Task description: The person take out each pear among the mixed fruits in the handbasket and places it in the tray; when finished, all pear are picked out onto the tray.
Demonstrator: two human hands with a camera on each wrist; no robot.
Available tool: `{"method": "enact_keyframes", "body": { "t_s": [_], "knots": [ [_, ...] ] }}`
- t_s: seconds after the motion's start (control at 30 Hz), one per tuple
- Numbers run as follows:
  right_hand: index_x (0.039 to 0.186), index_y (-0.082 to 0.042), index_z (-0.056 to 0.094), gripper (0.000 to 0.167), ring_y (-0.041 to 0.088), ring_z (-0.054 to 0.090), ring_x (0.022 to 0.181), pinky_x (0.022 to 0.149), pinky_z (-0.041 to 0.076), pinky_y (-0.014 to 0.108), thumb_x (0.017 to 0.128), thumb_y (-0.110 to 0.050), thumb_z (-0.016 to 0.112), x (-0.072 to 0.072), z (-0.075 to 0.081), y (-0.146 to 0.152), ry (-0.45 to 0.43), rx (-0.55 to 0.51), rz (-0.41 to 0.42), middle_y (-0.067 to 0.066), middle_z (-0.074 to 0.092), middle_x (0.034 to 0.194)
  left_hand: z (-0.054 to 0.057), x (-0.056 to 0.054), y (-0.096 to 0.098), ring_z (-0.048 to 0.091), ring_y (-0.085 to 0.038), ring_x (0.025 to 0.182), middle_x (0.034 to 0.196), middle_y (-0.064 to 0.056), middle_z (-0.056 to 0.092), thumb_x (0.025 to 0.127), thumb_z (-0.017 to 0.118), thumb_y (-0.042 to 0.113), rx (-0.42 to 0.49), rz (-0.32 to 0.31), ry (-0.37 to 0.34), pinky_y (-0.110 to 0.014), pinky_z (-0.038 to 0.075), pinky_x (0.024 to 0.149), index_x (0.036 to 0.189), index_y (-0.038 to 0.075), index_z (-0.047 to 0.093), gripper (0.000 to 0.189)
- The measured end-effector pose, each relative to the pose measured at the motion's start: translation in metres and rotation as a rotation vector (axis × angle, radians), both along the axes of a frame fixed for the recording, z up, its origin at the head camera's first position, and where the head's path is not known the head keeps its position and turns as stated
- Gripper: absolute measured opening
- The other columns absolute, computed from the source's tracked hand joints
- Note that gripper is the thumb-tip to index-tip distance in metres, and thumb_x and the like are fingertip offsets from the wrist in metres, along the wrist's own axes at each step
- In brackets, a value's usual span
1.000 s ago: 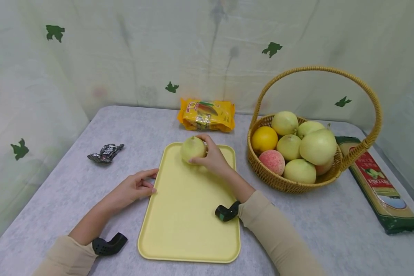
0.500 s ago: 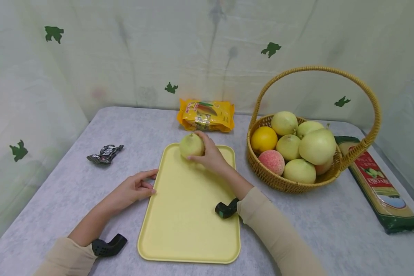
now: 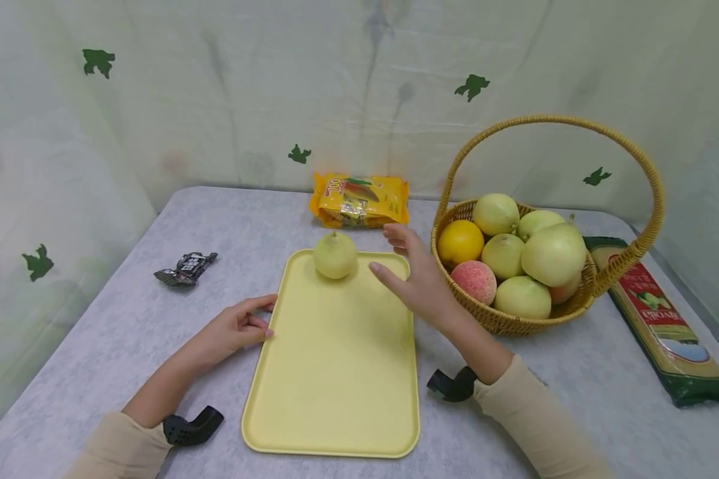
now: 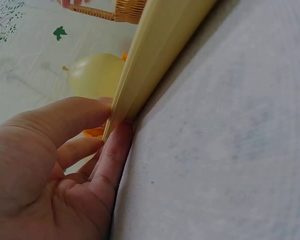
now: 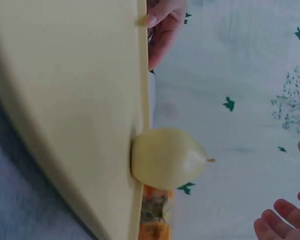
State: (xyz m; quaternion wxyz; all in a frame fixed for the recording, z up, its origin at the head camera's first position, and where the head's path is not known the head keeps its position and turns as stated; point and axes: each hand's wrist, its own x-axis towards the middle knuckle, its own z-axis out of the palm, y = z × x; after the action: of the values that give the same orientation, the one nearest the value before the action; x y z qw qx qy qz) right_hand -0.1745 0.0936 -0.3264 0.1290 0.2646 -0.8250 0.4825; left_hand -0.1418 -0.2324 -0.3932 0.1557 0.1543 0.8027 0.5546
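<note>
A pale yellow-green pear [image 3: 335, 255] stands stem up at the far left part of a yellow tray [image 3: 329, 372]. My left hand [image 3: 230, 336] holds the tray's left edge; in the left wrist view its thumb lies on the rim [image 4: 135, 65] and fingers reach beneath. Above the tray's far right part is my right hand [image 3: 419, 276], apart from the pear, with fingers spread and nothing in them. The right wrist view shows the pear [image 5: 167, 157] resting on the tray and the right fingertips [image 5: 285, 220] away from it.
A wicker basket [image 3: 491, 324] with a tall handle stands right of the tray, holding several pears, an orange [image 3: 460, 241] and a peach [image 3: 474, 281]. Behind the tray lies a yellow snack packet [image 3: 359, 201]. A black wrapped candy [image 3: 187, 269] is at left, a green-red bag [image 3: 659, 319] far right.
My right hand has let go of the pear and moved right, toward the basket. The pear now stands on the tray by itself. My left hand has stayed at the tray's edge.
</note>
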Motion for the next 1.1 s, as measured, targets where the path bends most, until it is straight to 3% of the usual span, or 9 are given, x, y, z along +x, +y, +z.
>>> {"method": "enact_keyframes", "body": {
  "t_s": [0.1,0.27,0.4,0.57,0.73,0.93,1.1],
  "knots": [
    [0.128,-0.001,0.039,0.057,0.025,0.046,0.110,0.093,0.036,0.035,0.081,-0.016,0.068,0.010,0.007,0.024,0.183,0.008,-0.061,0.013,0.047,0.123,-0.001,-0.001,-0.001,0.055,-0.015,0.086,0.123,-0.018,0.041,0.083,0.064,0.008,-0.004,0.005,-0.002,-0.023,0.046,0.068,0.137,0.000,0.034,0.062],
    [0.120,0.006,0.045,0.062,0.030,0.047,0.107,0.093,0.036,0.035,0.080,-0.036,0.067,0.018,0.014,0.063,0.461,-0.057,-0.180,0.017,0.050,0.115,-0.003,-0.001,-0.001,0.054,-0.015,0.085,0.122,-0.017,0.042,0.083,0.064,0.007,-0.001,0.010,0.001,-0.023,0.046,0.067,0.136,0.000,0.035,0.061],
    [0.116,0.009,0.048,0.068,0.030,0.047,0.106,0.094,0.034,0.035,0.079,-0.046,0.064,0.018,0.016,0.092,0.569,-0.089,-0.319,0.019,0.052,0.114,-0.003,-0.001,0.000,0.054,-0.015,0.085,0.122,-0.019,0.041,0.083,0.063,0.007,0.009,0.006,0.008,-0.022,0.046,0.068,0.136,-0.002,0.034,0.061],
    [0.118,0.006,0.049,0.070,0.028,0.044,0.111,0.095,0.031,0.038,0.075,-0.047,0.065,0.014,0.012,0.122,0.572,-0.100,-0.484,0.015,0.052,0.117,-0.001,0.001,0.000,0.054,-0.014,0.085,0.123,-0.021,0.041,0.083,0.063,0.006,0.020,0.002,0.006,-0.022,0.046,0.068,0.136,-0.002,0.033,0.062],
    [0.119,0.005,0.048,0.071,0.026,0.042,0.112,0.095,0.029,0.035,0.074,-0.048,0.065,0.014,0.012,0.142,0.543,-0.089,-0.582,0.017,0.051,0.118,-0.001,0.000,0.001,0.054,-0.015,0.086,0.123,-0.019,0.041,0.083,0.064,0.007,0.015,-0.002,0.002,-0.023,0.046,0.068,0.136,-0.001,0.034,0.062],
    [0.125,-0.006,0.046,0.065,0.020,0.039,0.116,0.097,0.026,0.029,0.074,-0.041,0.066,0.014,0.009,0.156,0.466,-0.084,-0.639,0.007,0.048,0.123,-0.001,0.000,0.000,0.053,-0.015,0.086,0.123,-0.019,0.041,0.083,0.064,0.007,0.015,0.001,-0.001,-0.022,0.046,0.068,0.136,-0.001,0.034,0.062],
    [0.128,-0.010,0.043,0.063,0.015,0.037,0.117,0.097,0.025,0.027,0.073,-0.026,0.071,0.012,0.007,0.161,0.375,-0.091,-0.671,-0.002,0.044,0.124,-0.001,0.000,0.001,0.053,-0.015,0.086,0.123,-0.019,0.040,0.083,0.063,0.006,0.011,0.003,-0.003,-0.022,0.046,0.068,0.136,-0.002,0.034,0.061]
  ]
}}
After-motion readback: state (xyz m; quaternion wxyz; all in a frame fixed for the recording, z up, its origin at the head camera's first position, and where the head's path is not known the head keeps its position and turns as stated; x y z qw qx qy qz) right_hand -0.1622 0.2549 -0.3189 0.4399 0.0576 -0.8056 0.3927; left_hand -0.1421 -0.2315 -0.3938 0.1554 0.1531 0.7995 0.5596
